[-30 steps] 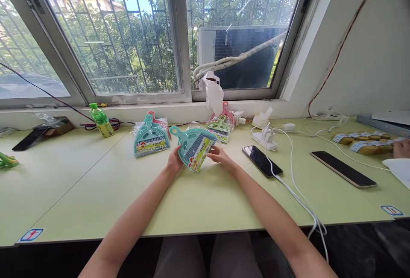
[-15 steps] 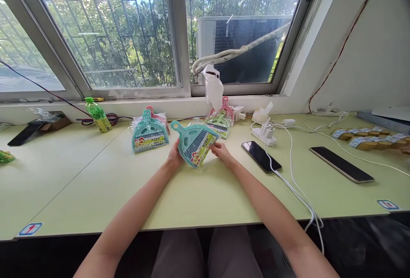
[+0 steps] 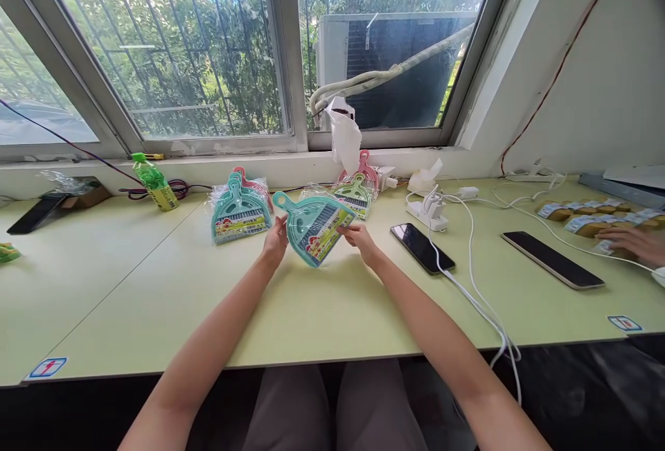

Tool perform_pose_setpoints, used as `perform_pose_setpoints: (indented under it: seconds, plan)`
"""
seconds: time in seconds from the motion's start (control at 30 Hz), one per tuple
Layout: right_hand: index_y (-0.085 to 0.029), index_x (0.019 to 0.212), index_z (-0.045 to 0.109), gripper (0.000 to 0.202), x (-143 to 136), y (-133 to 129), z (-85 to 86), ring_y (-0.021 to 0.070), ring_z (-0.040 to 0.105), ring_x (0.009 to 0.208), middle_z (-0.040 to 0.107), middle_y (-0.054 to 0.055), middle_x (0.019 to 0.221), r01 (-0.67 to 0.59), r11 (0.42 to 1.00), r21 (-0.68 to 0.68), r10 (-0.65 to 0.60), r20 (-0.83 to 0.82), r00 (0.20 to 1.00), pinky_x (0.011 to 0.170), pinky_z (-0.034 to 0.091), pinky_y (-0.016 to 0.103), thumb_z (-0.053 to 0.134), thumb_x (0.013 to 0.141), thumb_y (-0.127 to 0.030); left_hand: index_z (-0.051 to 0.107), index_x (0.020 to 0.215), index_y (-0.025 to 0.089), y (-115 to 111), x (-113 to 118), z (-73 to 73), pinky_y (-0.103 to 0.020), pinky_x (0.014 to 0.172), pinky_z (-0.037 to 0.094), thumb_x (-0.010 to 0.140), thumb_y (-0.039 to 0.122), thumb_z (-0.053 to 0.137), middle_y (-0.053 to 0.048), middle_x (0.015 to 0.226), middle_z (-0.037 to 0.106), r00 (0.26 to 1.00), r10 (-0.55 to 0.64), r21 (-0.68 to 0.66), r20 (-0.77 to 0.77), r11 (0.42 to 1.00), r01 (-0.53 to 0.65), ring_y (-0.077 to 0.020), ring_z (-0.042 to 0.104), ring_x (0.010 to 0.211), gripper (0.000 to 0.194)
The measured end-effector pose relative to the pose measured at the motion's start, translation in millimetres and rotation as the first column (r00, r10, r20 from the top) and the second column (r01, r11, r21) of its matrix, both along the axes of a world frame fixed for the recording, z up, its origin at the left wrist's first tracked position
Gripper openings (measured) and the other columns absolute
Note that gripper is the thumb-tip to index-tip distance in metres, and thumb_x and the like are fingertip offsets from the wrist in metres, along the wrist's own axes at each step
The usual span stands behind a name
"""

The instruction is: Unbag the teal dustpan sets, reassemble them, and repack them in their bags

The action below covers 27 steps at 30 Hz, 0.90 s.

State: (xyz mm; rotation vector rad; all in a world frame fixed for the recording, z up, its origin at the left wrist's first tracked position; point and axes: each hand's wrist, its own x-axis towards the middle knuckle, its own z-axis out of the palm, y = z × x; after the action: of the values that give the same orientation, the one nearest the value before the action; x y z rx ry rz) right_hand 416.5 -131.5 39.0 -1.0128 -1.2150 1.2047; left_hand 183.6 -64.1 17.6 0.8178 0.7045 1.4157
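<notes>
A teal dustpan-and-brush set (image 3: 314, 226) in clear wrap is tilted above the table, its handle toward the upper left. My right hand (image 3: 358, 237) pinches its lower right edge by the yellow label. At the set's left side is my left hand (image 3: 276, 236), fingers raised near the rim; whether they grip it is hard to tell. Left of it lies a wrapped teal set (image 3: 240, 210) over a pink one (image 3: 248, 179). Behind the held set are a green set (image 3: 356, 195) and another pink set (image 3: 364, 168).
Two phones (image 3: 422, 249) (image 3: 551, 260), a white power strip (image 3: 427, 213) and cables lie on the right. Another person's hand (image 3: 634, 243) touches wrapped yellow-brown items (image 3: 587, 224) at far right. A green bottle (image 3: 156, 182) stands back left.
My left hand has shifted slightly left and its fingers now show beside the rim. The held set has moved a little left. The other person's hand has come further into view.
</notes>
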Motion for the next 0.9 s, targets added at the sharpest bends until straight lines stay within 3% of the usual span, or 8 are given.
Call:
perform_pose_setpoints:
  seconds: [0.23,0.33,0.43,0.53,0.63,0.73,0.9]
  plan:
    - [-0.021,0.050,0.037,0.051,3.6,-0.5,-0.9,0.0057,0.013,0.046,0.020,-0.009,0.045,-0.021,0.999,-0.040,0.019,-0.044,0.999,0.050,0.006,0.029,0.081,0.054,-0.047,0.063,0.094,0.021,1.8,-9.6,4.3,-0.022,0.066,0.048,0.091,0.057,0.044,-0.003,0.089,0.068,0.998,0.031,-0.026,-0.056,0.999,-0.033,-0.0132,0.063,0.079,0.041]
    - [-0.021,0.051,0.036,0.053,4.9,0.1,-2.6,0.0056,0.012,0.046,0.019,-0.009,0.046,-0.006,0.999,-0.044,0.002,-0.083,0.997,0.050,0.006,0.029,0.081,0.055,-0.048,0.062,0.104,0.021,-0.1,-13.5,8.9,-0.027,0.073,0.051,0.086,0.070,0.040,-0.006,0.100,0.069,0.993,-0.072,0.014,-0.094,0.997,0.073,-0.0175,0.065,0.089,0.057]
    - [-0.021,0.053,0.035,0.054,4.7,0.7,-4.2,0.0053,0.011,0.046,0.019,-0.010,0.046,0.019,0.998,-0.058,-0.026,-0.118,0.993,0.049,0.004,0.029,0.081,0.055,-0.048,0.061,0.114,0.021,-9.7,-9.4,10.4,-0.036,0.086,0.050,0.077,0.074,0.052,-0.009,0.106,0.069,0.957,-0.195,0.019,-0.213,0.979,0.203,-0.0248,0.064,0.101,0.065]
    - [-0.022,0.054,0.033,0.055,2.9,1.3,-5.8,0.0052,0.011,0.045,0.018,-0.010,0.046,0.058,0.996,-0.061,-0.069,-0.183,0.981,0.047,0.004,0.029,0.080,0.057,-0.049,0.066,0.112,0.017,-27.1,3.2,9.6,-0.043,0.096,0.045,0.066,0.058,0.075,-0.011,0.104,0.071,0.845,-0.330,0.012,-0.421,0.929,0.369,-0.0310,0.062,0.108,0.062]
    - [-0.022,0.056,0.033,0.054,1.0,1.5,-6.8,0.0054,0.012,0.044,0.018,-0.010,0.047,0.113,0.992,-0.061,-0.125,-0.245,0.961,0.046,0.004,0.028,0.079,0.058,-0.049,0.070,0.107,0.016,-43.6,14.7,11.7,-0.042,0.099,0.044,0.061,0.040,0.084,-0.011,0.104,0.072,0.721,-0.360,0.021,-0.592,0.887,0.461,-0.0317,0.062,0.108,0.053]
    - [-0.023,0.059,0.032,0.052,-0.7,1.0,-7.1,0.0059,0.012,0.044,0.017,-0.010,0.047,0.149,0.986,-0.070,-0.162,-0.253,0.954,0.045,0.005,0.028,0.077,0.059,-0.049,0.073,0.098,0.014,-51.3,17.1,17.6,-0.038,0.087,0.051,0.066,0.037,0.081,-0.013,0.098,0.073,0.645,-0.390,0.013,-0.657,0.849,0.527,-0.0293,0.067,0.095,0.040]
    - [-0.023,0.060,0.031,0.051,-3.0,-1.3,-4.9,0.0068,0.012,0.044,0.017,-0.010,0.048,0.181,0.981,-0.071,-0.193,-0.237,0.952,0.045,0.005,0.029,0.075,0.059,-0.050,0.075,0.094,0.014,-50.9,11.2,23.5,-0.032,0.072,0.053,0.067,0.033,0.080,-0.014,0.095,0.074,0.517,-0.469,0.012,-0.716,0.732,0.681,-0.0264,0.069,0.083,0.034]
